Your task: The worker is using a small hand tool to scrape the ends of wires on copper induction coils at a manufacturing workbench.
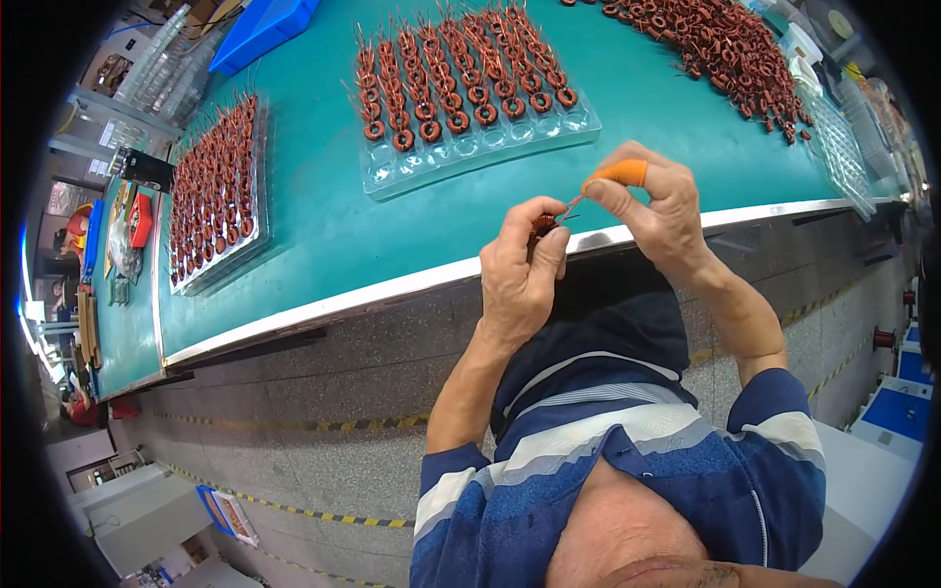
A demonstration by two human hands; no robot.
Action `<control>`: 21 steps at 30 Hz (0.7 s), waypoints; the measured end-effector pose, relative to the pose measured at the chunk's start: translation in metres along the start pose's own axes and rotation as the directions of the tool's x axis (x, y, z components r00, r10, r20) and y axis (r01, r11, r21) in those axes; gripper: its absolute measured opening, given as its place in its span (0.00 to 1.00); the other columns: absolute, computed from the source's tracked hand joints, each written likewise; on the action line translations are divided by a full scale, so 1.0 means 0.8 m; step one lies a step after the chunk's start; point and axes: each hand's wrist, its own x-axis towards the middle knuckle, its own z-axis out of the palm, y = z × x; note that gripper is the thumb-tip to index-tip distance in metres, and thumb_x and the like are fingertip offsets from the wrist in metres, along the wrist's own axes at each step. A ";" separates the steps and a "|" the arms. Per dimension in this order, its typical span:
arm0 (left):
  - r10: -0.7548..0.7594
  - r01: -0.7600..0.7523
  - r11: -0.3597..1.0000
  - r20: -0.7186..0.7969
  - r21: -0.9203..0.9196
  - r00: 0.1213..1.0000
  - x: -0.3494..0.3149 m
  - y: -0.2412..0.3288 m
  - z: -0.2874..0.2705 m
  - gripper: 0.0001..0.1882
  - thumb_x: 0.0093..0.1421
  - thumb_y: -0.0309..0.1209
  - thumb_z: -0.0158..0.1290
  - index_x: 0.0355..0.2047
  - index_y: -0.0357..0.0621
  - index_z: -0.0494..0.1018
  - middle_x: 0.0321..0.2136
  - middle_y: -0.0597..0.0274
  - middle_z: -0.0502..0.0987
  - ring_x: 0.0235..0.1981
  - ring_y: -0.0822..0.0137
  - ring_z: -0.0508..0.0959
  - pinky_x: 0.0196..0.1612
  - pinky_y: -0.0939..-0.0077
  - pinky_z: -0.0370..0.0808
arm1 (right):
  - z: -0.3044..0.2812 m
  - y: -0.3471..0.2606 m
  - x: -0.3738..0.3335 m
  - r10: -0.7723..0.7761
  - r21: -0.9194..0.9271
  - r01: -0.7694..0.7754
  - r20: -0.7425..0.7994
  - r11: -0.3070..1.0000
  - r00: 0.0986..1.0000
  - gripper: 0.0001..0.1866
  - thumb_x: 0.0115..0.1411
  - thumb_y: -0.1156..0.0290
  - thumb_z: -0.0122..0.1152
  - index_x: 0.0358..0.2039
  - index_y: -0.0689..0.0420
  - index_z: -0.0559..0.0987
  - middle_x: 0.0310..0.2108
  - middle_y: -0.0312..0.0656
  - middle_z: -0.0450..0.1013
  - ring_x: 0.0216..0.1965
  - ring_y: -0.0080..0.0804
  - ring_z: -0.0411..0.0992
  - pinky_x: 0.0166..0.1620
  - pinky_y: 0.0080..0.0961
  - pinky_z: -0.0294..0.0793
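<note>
Between the thumb and fingers of my left hand (520, 267) is a copper-wound toroidal coil (543, 226), mostly covered by the fingers. My right hand (655, 201), with an orange finger cot (621, 174) on one finger, pinches a wire lead (574, 203) that rises from that coil. Both hands are held over the near edge of the green table (323, 235). Beyond them stands a clear plastic tray (480, 149) filled with rows of similar coils, their leads pointing up.
Another loaded coil tray (218, 186) stands at the left. A large pile of loose coils (720, 59) lies at the far right, beside a clear tray (838, 147). A blue bin (263, 34) sits at the back left. The table's pale edge (392, 294) runs before me.
</note>
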 end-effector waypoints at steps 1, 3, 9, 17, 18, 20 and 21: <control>0.002 0.001 0.998 0.032 -0.068 0.999 -0.001 0.001 0.000 0.11 0.64 0.27 0.50 0.45 0.38 0.68 0.17 0.67 0.69 0.16 0.78 0.67 0.19 0.82 0.63 | 0.002 0.006 -0.003 -0.025 0.008 0.025 -0.022 1.000 0.999 0.09 0.54 0.70 0.66 0.27 0.64 0.80 0.26 0.41 0.75 0.28 0.29 0.72 0.32 0.24 0.69; 0.005 0.001 0.995 0.057 -0.104 0.998 -0.001 -0.004 -0.002 0.12 0.66 0.30 0.49 0.45 0.37 0.67 0.19 0.68 0.68 0.18 0.79 0.66 0.19 0.85 0.60 | 0.007 0.011 0.001 -0.024 0.029 0.025 -0.028 0.999 0.999 0.09 0.54 0.70 0.65 0.27 0.64 0.80 0.26 0.41 0.75 0.28 0.30 0.72 0.32 0.24 0.69; 0.019 -0.003 0.960 0.057 -0.279 0.998 0.005 -0.005 0.002 0.10 0.67 0.32 0.45 0.44 0.39 0.65 0.19 0.68 0.64 0.19 0.77 0.65 0.20 0.83 0.61 | 0.017 0.024 0.004 0.175 0.290 -0.181 0.044 0.940 0.983 0.11 0.58 0.67 0.63 0.28 0.63 0.81 0.28 0.38 0.76 0.30 0.23 0.72 0.35 0.20 0.69; -0.060 0.049 0.926 -0.019 -0.375 0.998 0.003 0.003 -0.001 0.14 0.67 0.30 0.46 0.51 0.40 0.61 0.26 0.62 0.68 0.22 0.74 0.70 0.23 0.83 0.68 | 0.040 0.044 -0.015 0.314 0.498 -0.351 0.159 0.793 0.936 0.20 0.62 0.57 0.59 0.43 0.62 0.78 0.34 0.36 0.76 0.32 0.17 0.69 0.36 0.15 0.69; -0.060 0.049 0.926 -0.018 -0.375 0.998 0.002 0.004 -0.001 0.14 0.67 0.30 0.46 0.51 0.40 0.61 0.26 0.62 0.68 0.22 0.74 0.70 0.23 0.83 0.68 | 0.041 0.044 -0.018 0.308 0.511 -0.381 0.224 0.771 0.925 0.19 0.63 0.57 0.58 0.44 0.61 0.78 0.34 0.35 0.76 0.32 0.16 0.69 0.34 0.14 0.68; -0.027 0.036 0.934 0.031 -0.356 0.999 0.002 0.004 0.000 0.17 0.66 0.29 0.47 0.54 0.39 0.61 0.26 0.61 0.70 0.23 0.73 0.71 0.24 0.81 0.70 | 0.045 0.041 -0.022 0.313 0.563 -0.440 0.312 0.700 0.897 0.18 0.64 0.57 0.57 0.44 0.60 0.78 0.34 0.34 0.76 0.32 0.16 0.70 0.33 0.15 0.69; -0.015 0.038 0.959 0.084 -0.279 0.996 0.003 0.002 -0.003 0.17 0.66 0.27 0.47 0.54 0.38 0.62 0.27 0.61 0.70 0.23 0.74 0.71 0.24 0.82 0.69 | 0.051 0.035 -0.021 0.366 0.663 -0.526 0.380 0.532 0.849 0.16 0.63 0.61 0.57 0.40 0.62 0.79 0.33 0.36 0.77 0.32 0.21 0.73 0.32 0.20 0.71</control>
